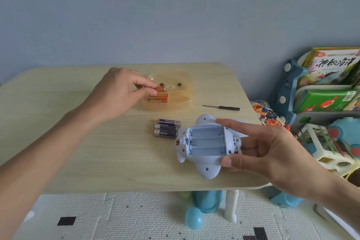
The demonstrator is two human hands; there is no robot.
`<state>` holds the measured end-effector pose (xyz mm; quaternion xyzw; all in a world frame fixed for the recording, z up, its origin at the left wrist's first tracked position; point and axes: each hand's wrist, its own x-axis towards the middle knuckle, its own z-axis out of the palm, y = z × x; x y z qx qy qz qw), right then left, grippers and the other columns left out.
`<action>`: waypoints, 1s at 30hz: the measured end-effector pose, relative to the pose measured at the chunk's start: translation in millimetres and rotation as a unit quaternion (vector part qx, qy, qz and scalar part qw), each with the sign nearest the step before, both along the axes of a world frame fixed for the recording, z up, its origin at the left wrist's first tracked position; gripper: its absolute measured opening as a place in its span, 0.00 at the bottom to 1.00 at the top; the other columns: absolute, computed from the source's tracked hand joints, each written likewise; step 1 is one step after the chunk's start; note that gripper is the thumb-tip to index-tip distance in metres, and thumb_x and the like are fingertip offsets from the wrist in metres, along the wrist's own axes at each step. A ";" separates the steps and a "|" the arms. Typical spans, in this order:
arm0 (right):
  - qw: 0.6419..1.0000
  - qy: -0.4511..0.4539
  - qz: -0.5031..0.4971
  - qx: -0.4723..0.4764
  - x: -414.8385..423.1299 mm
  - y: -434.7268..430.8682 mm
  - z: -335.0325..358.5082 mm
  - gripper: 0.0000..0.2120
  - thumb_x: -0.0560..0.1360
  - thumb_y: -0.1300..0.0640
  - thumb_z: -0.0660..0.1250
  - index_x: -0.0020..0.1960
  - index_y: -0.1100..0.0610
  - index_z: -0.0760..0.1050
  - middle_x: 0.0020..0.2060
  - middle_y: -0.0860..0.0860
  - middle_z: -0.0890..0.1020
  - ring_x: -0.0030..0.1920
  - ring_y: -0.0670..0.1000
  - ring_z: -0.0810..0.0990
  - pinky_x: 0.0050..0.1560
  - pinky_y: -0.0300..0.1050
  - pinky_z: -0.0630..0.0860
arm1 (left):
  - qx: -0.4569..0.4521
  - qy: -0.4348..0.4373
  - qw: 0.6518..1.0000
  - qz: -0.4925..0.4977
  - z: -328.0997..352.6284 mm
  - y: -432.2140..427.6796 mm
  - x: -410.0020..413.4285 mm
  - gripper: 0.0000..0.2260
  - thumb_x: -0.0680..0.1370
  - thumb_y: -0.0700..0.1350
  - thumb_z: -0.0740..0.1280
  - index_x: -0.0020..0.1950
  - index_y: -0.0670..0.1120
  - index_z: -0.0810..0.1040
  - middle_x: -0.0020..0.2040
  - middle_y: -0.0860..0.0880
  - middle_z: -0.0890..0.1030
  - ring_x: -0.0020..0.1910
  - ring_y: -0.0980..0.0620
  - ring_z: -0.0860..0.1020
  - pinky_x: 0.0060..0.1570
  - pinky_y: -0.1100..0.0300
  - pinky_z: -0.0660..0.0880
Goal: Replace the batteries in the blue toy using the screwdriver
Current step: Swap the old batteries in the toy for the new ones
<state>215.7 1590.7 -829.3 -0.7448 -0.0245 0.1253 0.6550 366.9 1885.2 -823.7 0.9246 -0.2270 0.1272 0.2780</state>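
Now left fingers (145,86) pinch an orange battery (160,89); right fingers (231,122) grip the blue toy (204,146).

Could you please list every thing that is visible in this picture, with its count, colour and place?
toy: one, pale blue, battery bay open and empty, in right hand
purple batteries: three, on table left of toy
orange battery: one, in left fingers
orange pack: one, in tray
tray: one, clear yellowish, far side of table
screwdriver: one, black handle, on table right of tray
table: one, light wood
toy shelf: books, toys, at right
left hand: above tray
right hand: holds toy
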 end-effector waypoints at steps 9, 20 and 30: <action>1.000 0.010 -0.008 0.007 -0.3 -1.1 -2.3 0.34 0.65 0.64 0.77 0.69 0.50 0.78 0.47 0.55 0.91 0.46 0.51 0.90 0.46 0.37 0.84 | 0.062 -0.013 0.998 -0.030 -19.8 3.9 16.6 0.05 0.78 0.46 0.77 0.53 0.52 0.91 0.49 0.54 0.89 0.50 0.44 0.79 0.54 0.46 0.78; 1.000 0.011 -0.015 0.001 1.8 -2.9 -4.1 0.34 0.65 0.66 0.77 0.70 0.52 0.77 0.46 0.56 0.91 0.42 0.50 0.90 0.46 0.37 0.84 | 0.044 -0.023 0.993 -0.105 -12.5 -13.2 -29.3 0.05 0.76 0.46 0.79 0.51 0.51 0.91 0.44 0.55 0.88 0.44 0.55 0.82 0.48 0.56 0.80; 1.000 0.022 -0.007 0.003 -4.2 -6.4 -4.5 0.35 0.66 0.66 0.77 0.70 0.50 0.76 0.49 0.56 0.90 0.49 0.52 0.90 0.49 0.39 0.84 | 0.201 0.003 0.973 -0.110 3.5 -51.9 -21.7 0.05 0.77 0.45 0.78 0.51 0.52 0.91 0.49 0.56 0.91 0.49 0.53 0.88 0.52 0.56 0.82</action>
